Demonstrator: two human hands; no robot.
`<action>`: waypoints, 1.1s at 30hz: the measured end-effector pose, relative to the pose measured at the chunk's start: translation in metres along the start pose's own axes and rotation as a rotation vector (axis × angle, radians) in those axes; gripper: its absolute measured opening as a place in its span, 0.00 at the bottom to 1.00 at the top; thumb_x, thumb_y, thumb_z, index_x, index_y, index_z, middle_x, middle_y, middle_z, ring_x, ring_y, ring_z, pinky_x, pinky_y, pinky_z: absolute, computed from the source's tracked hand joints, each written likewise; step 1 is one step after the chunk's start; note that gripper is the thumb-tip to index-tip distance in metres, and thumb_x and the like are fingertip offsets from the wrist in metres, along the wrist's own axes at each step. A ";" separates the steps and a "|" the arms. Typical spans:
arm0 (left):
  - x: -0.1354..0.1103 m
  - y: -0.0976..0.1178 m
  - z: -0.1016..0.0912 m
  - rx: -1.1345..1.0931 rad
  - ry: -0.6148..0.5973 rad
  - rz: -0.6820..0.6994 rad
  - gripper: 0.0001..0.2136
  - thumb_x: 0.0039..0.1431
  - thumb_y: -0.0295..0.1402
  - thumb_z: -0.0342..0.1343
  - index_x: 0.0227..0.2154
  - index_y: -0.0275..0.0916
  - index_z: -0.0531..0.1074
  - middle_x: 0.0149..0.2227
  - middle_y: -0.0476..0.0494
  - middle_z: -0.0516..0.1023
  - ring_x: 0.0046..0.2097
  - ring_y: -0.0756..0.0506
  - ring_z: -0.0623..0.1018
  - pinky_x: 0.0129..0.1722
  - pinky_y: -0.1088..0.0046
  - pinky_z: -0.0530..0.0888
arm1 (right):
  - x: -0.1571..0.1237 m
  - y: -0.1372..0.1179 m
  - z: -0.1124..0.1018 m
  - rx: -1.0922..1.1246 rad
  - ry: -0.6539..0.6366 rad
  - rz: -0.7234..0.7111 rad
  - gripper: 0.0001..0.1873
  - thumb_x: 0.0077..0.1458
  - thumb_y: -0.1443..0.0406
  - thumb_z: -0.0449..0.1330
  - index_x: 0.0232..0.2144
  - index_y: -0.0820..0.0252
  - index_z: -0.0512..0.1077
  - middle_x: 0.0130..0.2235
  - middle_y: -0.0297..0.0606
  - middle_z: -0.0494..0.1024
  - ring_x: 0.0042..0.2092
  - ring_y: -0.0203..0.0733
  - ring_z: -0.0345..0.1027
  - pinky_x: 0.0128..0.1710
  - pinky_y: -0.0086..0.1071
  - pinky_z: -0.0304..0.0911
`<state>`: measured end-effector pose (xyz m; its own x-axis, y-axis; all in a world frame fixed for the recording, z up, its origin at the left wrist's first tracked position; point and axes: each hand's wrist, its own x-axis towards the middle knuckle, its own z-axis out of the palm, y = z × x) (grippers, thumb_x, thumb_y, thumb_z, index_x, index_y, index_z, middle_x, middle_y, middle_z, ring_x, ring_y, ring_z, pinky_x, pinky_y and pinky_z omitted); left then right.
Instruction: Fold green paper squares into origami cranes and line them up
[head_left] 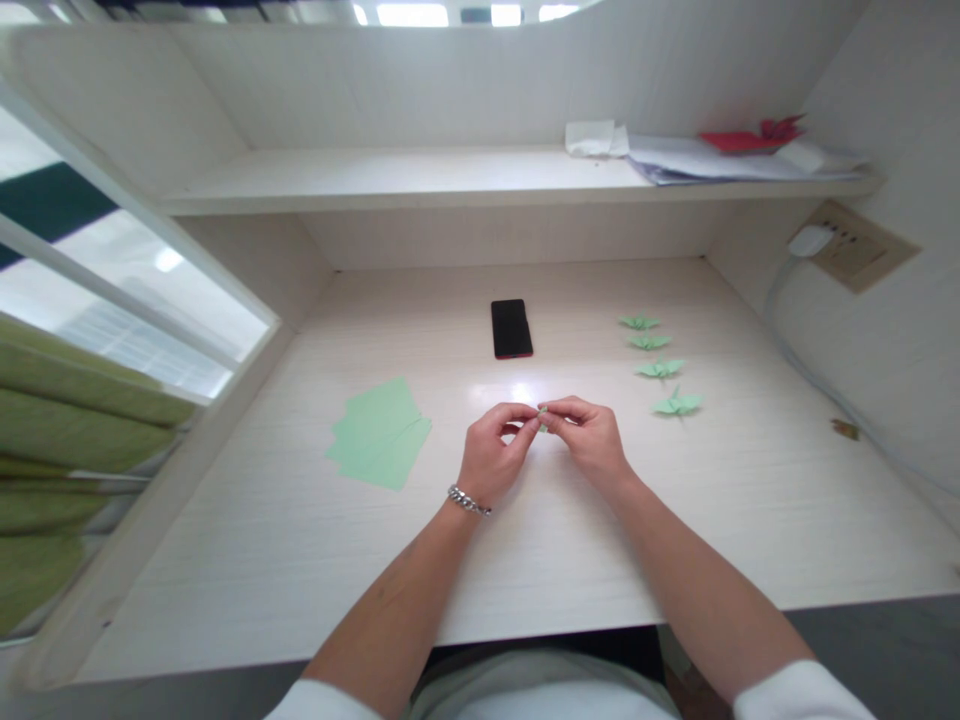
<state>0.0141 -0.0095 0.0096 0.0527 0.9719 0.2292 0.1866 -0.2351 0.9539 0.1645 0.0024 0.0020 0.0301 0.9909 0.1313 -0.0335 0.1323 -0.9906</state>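
My left hand (496,447) and my right hand (589,436) meet over the middle of the desk, thumbs and fingertips pinched together. Between them is a small piece of folded green paper (543,421), mostly covered by the fingers, so its exact shape is hidden. A chain bracelet (469,501) circles my left wrist. Left of my hands lies a fanned stack of green paper sheets (379,435). Over on the right, several green paper cranes stand in a column, the nearest crane (678,404) being closest to my right hand.
A black phone (511,328) lies beyond my hands. The shelf (420,175) above the desk carries papers (697,160), a white packet (596,138) and a red folded paper piece (780,128). A white cable (817,375) runs from the wall socket (862,245) along the right side.
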 end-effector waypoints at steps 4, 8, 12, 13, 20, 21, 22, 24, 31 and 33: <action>0.000 -0.001 0.002 0.015 0.005 0.041 0.06 0.56 0.35 0.58 0.35 0.40 0.76 0.38 0.43 0.78 0.41 0.45 0.77 0.41 0.69 0.75 | 0.000 0.000 0.000 0.007 -0.004 -0.010 0.09 0.44 0.60 0.68 0.29 0.57 0.80 0.33 0.39 0.80 0.36 0.43 0.73 0.38 0.36 0.68; 0.001 -0.003 0.002 0.028 -0.010 0.059 0.05 0.57 0.34 0.56 0.34 0.40 0.74 0.36 0.43 0.76 0.39 0.46 0.76 0.40 0.70 0.74 | -0.001 0.000 0.003 -0.009 0.012 -0.008 0.09 0.43 0.60 0.68 0.29 0.58 0.80 0.33 0.39 0.80 0.36 0.44 0.73 0.38 0.36 0.68; 0.002 -0.003 0.002 0.043 -0.026 0.068 0.05 0.58 0.34 0.55 0.33 0.39 0.73 0.34 0.44 0.75 0.38 0.46 0.75 0.40 0.70 0.74 | -0.005 -0.004 0.006 -0.071 0.028 -0.017 0.09 0.45 0.60 0.67 0.29 0.57 0.80 0.33 0.39 0.80 0.36 0.44 0.73 0.37 0.35 0.69; 0.002 -0.002 0.002 0.040 -0.023 0.060 0.05 0.58 0.34 0.55 0.33 0.40 0.73 0.34 0.44 0.75 0.38 0.46 0.75 0.40 0.70 0.74 | -0.005 -0.005 0.006 -0.086 0.035 -0.024 0.09 0.45 0.59 0.67 0.29 0.57 0.80 0.33 0.39 0.80 0.36 0.44 0.73 0.36 0.35 0.69; 0.002 -0.003 0.005 -0.039 -0.031 -0.036 0.06 0.57 0.36 0.56 0.34 0.39 0.74 0.35 0.44 0.77 0.38 0.46 0.76 0.40 0.70 0.73 | -0.008 -0.008 0.009 -0.122 0.062 -0.053 0.10 0.48 0.58 0.65 0.30 0.58 0.79 0.34 0.40 0.79 0.36 0.43 0.73 0.35 0.34 0.69; 0.002 -0.003 0.005 -0.047 -0.026 -0.046 0.06 0.57 0.36 0.57 0.33 0.39 0.74 0.35 0.44 0.77 0.37 0.46 0.76 0.39 0.71 0.73 | -0.008 -0.008 0.008 -0.123 0.064 -0.048 0.10 0.48 0.58 0.65 0.29 0.58 0.79 0.34 0.40 0.79 0.37 0.43 0.73 0.35 0.34 0.69; 0.002 -0.003 0.006 -0.056 -0.018 -0.054 0.06 0.56 0.36 0.57 0.33 0.39 0.74 0.34 0.45 0.77 0.36 0.46 0.76 0.39 0.71 0.73 | -0.007 -0.008 0.008 -0.123 0.067 -0.042 0.10 0.48 0.58 0.65 0.29 0.58 0.78 0.34 0.40 0.79 0.37 0.44 0.73 0.35 0.34 0.69; 0.002 -0.005 0.007 -0.092 0.000 -0.066 0.07 0.55 0.36 0.59 0.33 0.39 0.73 0.33 0.45 0.77 0.36 0.47 0.76 0.38 0.71 0.73 | -0.006 -0.007 0.007 -0.121 0.075 -0.024 0.10 0.48 0.59 0.65 0.29 0.59 0.78 0.33 0.40 0.79 0.37 0.44 0.73 0.35 0.34 0.69; 0.003 -0.010 0.011 -0.310 -0.009 -0.129 0.14 0.48 0.33 0.64 0.37 0.37 0.69 0.34 0.44 0.76 0.35 0.48 0.77 0.38 0.71 0.75 | -0.002 -0.002 0.006 -0.084 0.067 0.047 0.09 0.46 0.60 0.65 0.28 0.60 0.78 0.31 0.39 0.80 0.33 0.42 0.72 0.35 0.34 0.67; 0.004 -0.010 0.010 -0.353 -0.007 -0.174 0.16 0.45 0.32 0.66 0.36 0.36 0.68 0.31 0.45 0.75 0.33 0.49 0.77 0.35 0.71 0.75 | -0.002 0.000 0.006 -0.054 0.068 0.066 0.09 0.45 0.60 0.66 0.27 0.60 0.78 0.30 0.39 0.80 0.32 0.42 0.72 0.34 0.34 0.67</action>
<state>0.0227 -0.0036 -0.0008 0.0572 0.9967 0.0578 -0.1551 -0.0483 0.9867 0.1587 0.0009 0.0025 0.0978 0.9931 0.0649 0.0162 0.0636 -0.9978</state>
